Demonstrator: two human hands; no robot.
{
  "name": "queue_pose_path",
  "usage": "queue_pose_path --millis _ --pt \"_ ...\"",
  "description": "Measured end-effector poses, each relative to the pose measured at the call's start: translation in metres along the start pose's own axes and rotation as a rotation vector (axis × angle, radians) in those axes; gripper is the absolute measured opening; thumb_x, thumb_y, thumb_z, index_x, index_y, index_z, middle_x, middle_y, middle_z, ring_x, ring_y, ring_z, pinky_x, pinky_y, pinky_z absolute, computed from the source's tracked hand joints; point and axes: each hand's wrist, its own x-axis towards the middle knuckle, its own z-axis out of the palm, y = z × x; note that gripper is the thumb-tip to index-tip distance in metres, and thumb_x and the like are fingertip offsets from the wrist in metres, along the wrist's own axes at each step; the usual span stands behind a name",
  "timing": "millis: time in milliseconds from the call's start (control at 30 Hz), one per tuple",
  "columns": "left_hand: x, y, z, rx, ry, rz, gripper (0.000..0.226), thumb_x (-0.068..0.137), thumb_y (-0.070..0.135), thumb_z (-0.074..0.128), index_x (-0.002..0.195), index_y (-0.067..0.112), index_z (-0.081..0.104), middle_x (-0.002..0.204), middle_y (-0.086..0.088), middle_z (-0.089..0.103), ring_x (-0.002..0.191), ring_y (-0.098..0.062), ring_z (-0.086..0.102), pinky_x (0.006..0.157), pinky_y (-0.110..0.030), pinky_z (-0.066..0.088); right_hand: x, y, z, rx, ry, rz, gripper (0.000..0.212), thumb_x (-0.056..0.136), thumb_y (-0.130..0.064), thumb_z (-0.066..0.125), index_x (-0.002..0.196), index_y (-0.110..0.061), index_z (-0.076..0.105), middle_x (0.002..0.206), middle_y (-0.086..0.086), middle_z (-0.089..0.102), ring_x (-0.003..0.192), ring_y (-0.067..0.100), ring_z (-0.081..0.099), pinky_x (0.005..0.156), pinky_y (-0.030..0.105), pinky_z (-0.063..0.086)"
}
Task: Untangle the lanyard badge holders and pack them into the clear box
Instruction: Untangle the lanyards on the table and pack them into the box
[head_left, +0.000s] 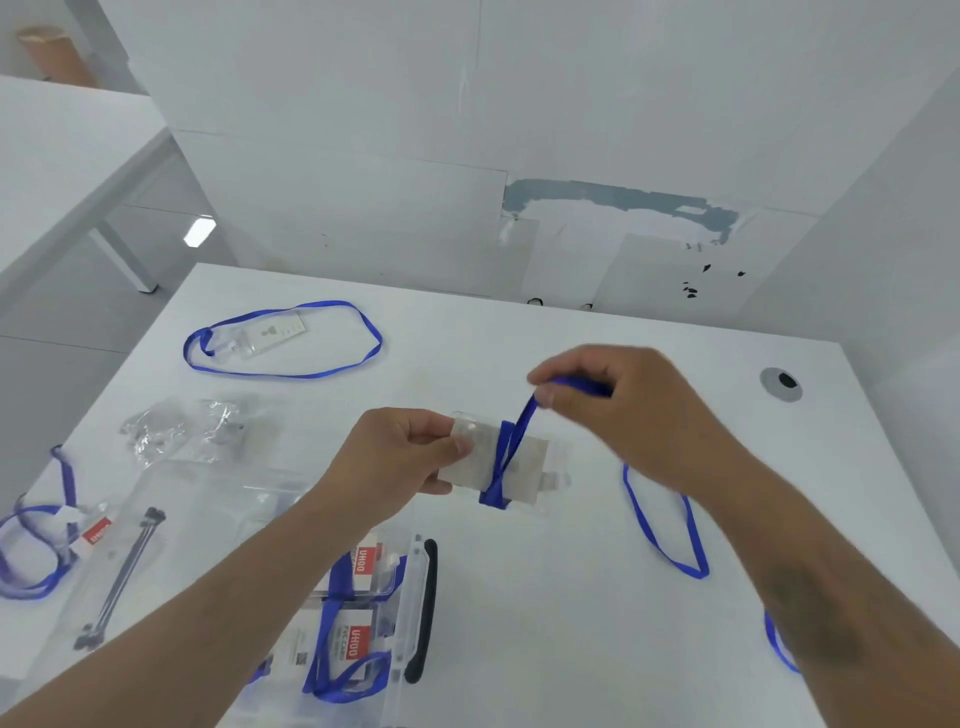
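Observation:
My left hand (402, 457) grips the left end of a clear badge holder (524, 467) held above the table. A blue lanyard strap (501, 467) is wound around the holder's middle. My right hand (618, 395) pinches that strap above the holder, and the rest of the strap hangs in a loop (667, 525) under my right forearm. The clear box (415, 582) with a black handle lies open below my left arm, with wrapped badge holders (353, 629) inside. Another badge holder with its blue lanyard (280, 338) lies spread out at the far left. A tangled lanyard (41, 535) sits at the left edge.
A crumpled clear plastic bag (192, 428) lies left of my left hand. The box's clear lid (156, 545) rests beside it with a black cable (124, 571) on it. A grey cable hole (781, 383) is at the table's right. White walls stand behind the white table (571, 623).

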Motion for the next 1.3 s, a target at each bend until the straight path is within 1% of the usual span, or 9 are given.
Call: queue_pose_path --millis 133,233,367,467,600,800,967,1133,1300 --pt "-0.013 0.003 -0.018 -0.215 -0.195 -0.073 0.017 0.086 0.011 0.07 0.101 0.006 0.074 0.095 -0.012 0.077 0.08 -0.021 0.073 0.069 -0.027 0.061 0.018 0.013 0.016 0.301 0.02 0.102 0.01 0.089 -0.01 0.067 0.093 -0.013 0.076 0.075 -0.005 0.073 0.059 -0.003 0.061 0.053 0.005 0.041" --pt "-0.017 0.002 -0.032 -0.447 -0.199 -0.136 0.018 0.085 0.011 0.069 0.101 0.003 0.072 0.097 -0.015 0.076 0.079 -0.022 0.073 0.065 -0.026 0.061 0.005 0.027 0.054 0.223 0.003 0.16 0.041 0.084 0.006 0.055 0.066 -0.027 0.07 0.059 -0.013 0.06 0.055 0.005 0.047 0.052 0.017 0.037" --pt "-0.017 -0.003 -0.049 -0.564 -0.026 -0.163 0.013 0.084 0.008 0.07 0.096 0.005 0.072 0.093 -0.012 0.077 0.075 -0.02 0.075 0.063 -0.026 0.062 -0.035 0.02 0.1 0.004 -0.062 0.107 0.024 0.099 -0.028 0.048 0.086 -0.03 0.067 0.066 -0.015 0.059 0.061 0.003 0.053 0.057 0.018 0.04" --pt "-0.019 -0.015 -0.058 -0.465 0.105 -0.165 0.021 0.083 0.011 0.074 0.102 0.005 0.071 0.095 -0.013 0.077 0.084 -0.024 0.075 0.068 -0.028 0.062 -0.06 0.0 0.114 -0.333 -0.149 -0.08 0.022 0.103 -0.031 0.037 0.107 -0.026 0.057 0.088 -0.01 0.052 0.08 0.011 0.05 0.073 0.028 0.047" --pt "-0.026 -0.026 -0.068 -0.205 0.213 -0.087 0.017 0.085 0.014 0.074 0.101 0.009 0.073 0.091 -0.009 0.077 0.083 -0.021 0.075 0.067 -0.026 0.061 -0.06 -0.039 0.106 -0.563 -0.084 -0.365 0.015 0.093 -0.031 0.052 0.097 -0.031 0.067 0.081 -0.013 0.06 0.067 0.006 0.054 0.058 0.021 0.048" --pt "-0.042 -0.035 -0.098 -0.105 0.115 -0.088 0.009 0.086 0.013 0.072 0.094 0.014 0.075 0.083 -0.001 0.078 0.077 -0.015 0.076 0.068 -0.027 0.062 -0.006 -0.061 0.102 -0.322 -0.114 -0.234 0.005 0.084 -0.041 0.067 0.085 -0.036 0.069 0.1 -0.024 0.063 0.094 -0.002 0.055 0.08 0.02 0.043" --pt "-0.052 -0.058 -0.128 -0.109 0.128 -0.184 0.009 0.085 0.008 0.072 0.094 0.008 0.074 0.082 -0.007 0.077 0.074 -0.02 0.075 0.069 -0.032 0.063 0.01 -0.051 0.157 -0.125 -0.288 -0.035 0.005 0.081 -0.032 0.073 0.084 -0.033 0.069 0.083 -0.021 0.069 0.074 0.0 0.064 0.066 0.019 0.048" --pt "-0.052 -0.094 -0.147 0.054 0.221 -0.247 0.01 0.091 0.014 0.067 0.083 0.021 0.071 0.079 -0.002 0.072 0.078 -0.021 0.069 0.082 -0.039 0.06 0.005 -0.045 0.208 -0.158 -0.335 -0.021 0.013 0.09 -0.027 0.064 0.099 -0.036 0.067 0.097 -0.019 0.07 0.085 0.001 0.063 0.07 0.014 0.047" --pt "-0.052 -0.117 -0.148 0.269 0.222 -0.214 0.019 0.101 0.022 0.045 0.09 0.03 0.057 0.095 0.004 0.066 0.079 -0.009 0.055 0.068 -0.021 0.045 0.009 -0.038 0.253 -0.208 -0.337 0.02 0.017 0.094 -0.029 0.059 0.108 -0.036 0.063 0.104 -0.016 0.07 0.091 0.004 0.063 0.075 0.02 0.049"
